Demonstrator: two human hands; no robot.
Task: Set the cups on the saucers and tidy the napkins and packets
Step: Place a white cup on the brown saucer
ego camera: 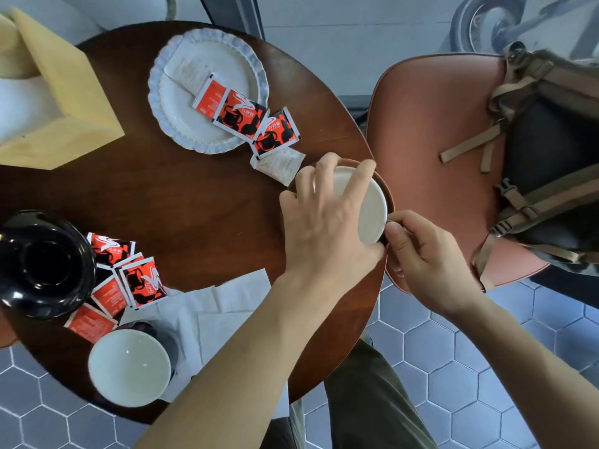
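A cup (372,202) with a white inside sits on a brown saucer (387,189) at the table's right edge. My left hand (324,218) reaches over it from above, fingers spread around its rim. My right hand (421,254) pinches the cup's near right side, seemingly at its handle. A second cup (129,367) stands on white napkins (227,303) near the front edge. A black saucer (45,264) lies at the left. Red and black packets (129,277) are scattered beside it; more packets (256,121) lie on and next to a white scalloped plate (181,124).
A wooden tissue box (61,92) stands at the back left of the round dark table (194,196). A pale packet (282,163) lies just behind the brown saucer. To the right stands a reddish chair (431,140) holding a backpack (551,157). The floor is hexagon tile.
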